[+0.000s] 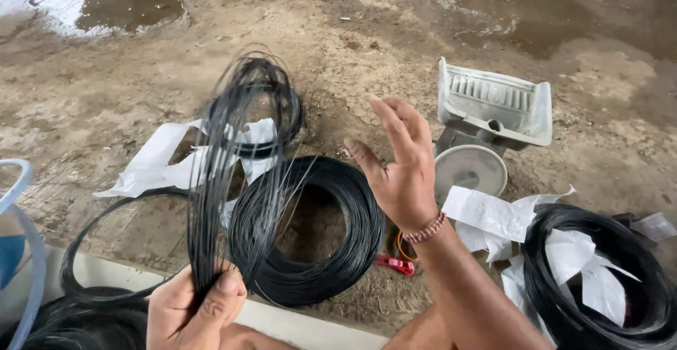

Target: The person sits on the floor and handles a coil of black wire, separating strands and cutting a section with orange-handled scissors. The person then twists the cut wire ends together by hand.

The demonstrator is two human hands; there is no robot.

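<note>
We are viewing a bundle of thin black wire loops, rising upright from the lower left of the view and blurring near its top, in front of the ground. The left hand is gripping the bundle at its lower end, the fingers curled shut around the strands and the thumb pressing across them. The right hand is hanging in the air to the right of the bundle, apart from it, palm turned toward the wire and fingers spread and slightly bent, holding nothing; a beaded bracelet is circling its wrist. Between the two hands a thick black wire coil is lying flat on the dirt ground, and a smaller coil is resting behind it on torn white paper. Just below the right wrist a small red tool is lying on the ground. Farther right we are seeing an overturned grey plastic stool, more white paper, and another large black coil. A puddle is lying at upper left.
</note>
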